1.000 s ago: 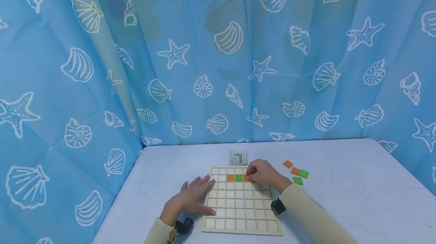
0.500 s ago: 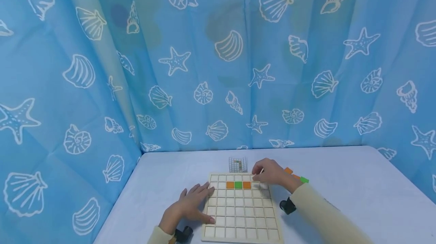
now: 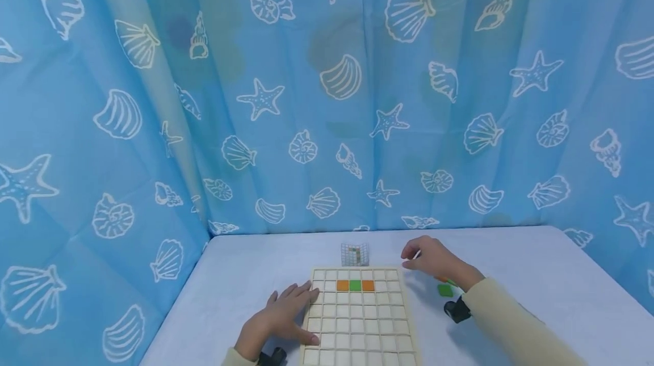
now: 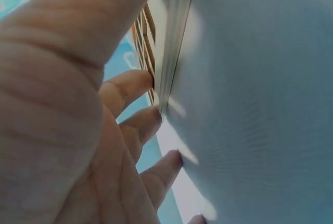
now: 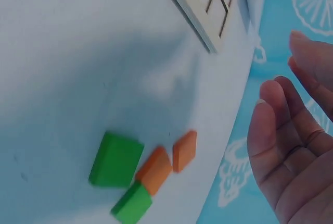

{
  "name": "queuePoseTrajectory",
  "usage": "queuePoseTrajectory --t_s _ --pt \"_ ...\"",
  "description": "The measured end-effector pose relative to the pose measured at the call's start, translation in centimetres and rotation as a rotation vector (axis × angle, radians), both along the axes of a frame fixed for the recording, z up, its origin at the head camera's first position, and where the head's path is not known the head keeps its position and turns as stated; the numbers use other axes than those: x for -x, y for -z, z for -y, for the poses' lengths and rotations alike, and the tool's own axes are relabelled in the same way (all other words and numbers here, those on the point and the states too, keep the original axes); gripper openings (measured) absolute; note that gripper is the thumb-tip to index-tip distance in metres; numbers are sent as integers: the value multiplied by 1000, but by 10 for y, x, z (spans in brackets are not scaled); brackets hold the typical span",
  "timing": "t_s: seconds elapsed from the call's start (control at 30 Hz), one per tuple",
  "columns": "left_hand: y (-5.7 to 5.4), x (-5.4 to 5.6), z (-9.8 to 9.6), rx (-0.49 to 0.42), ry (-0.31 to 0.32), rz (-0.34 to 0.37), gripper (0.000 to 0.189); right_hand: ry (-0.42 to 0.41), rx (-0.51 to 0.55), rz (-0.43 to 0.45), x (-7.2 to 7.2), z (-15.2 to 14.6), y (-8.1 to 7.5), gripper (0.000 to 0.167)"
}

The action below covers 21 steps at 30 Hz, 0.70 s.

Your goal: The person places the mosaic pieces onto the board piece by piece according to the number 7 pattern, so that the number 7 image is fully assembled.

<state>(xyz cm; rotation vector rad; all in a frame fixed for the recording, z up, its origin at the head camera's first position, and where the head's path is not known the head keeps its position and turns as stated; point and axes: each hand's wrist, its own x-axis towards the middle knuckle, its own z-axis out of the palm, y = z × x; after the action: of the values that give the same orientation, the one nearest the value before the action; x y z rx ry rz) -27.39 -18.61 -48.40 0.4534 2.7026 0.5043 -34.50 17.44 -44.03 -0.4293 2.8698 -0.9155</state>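
Observation:
A pale wooden grid board lies on the white table. In its second row from the far edge sit an orange tile, a green tile and another orange tile, side by side. My left hand rests spread along the board's left edge, thumb and a fingertip over the rim. To the right of the board, my right hand hovers with nothing in its loosely bent fingers. Below it, the right wrist view shows two green tiles and two orange tiles lying loose on the table.
A small gridded card with a coloured pattern stands just behind the board. A blue shell-print curtain hangs along the table's back and left side.
My right hand has let go of the right-hand orange tile on the board and moved right, off the board, toward the loose tiles. The left hand stays at the board's edge.

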Motion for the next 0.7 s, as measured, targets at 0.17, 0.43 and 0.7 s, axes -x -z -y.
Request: queuePoseTrajectory --t_s 0.17,0.43,0.7 --pt "2 -1 2 -2 9 -5 101 34 8 11 -1 -18 1 18" --pt "6 3 -1 -8 12 -12 106 142 30 32 0 -57 15 24" --pt "0 -4 2 5 32 -10 103 224 60 68 -5 -81 37 31"
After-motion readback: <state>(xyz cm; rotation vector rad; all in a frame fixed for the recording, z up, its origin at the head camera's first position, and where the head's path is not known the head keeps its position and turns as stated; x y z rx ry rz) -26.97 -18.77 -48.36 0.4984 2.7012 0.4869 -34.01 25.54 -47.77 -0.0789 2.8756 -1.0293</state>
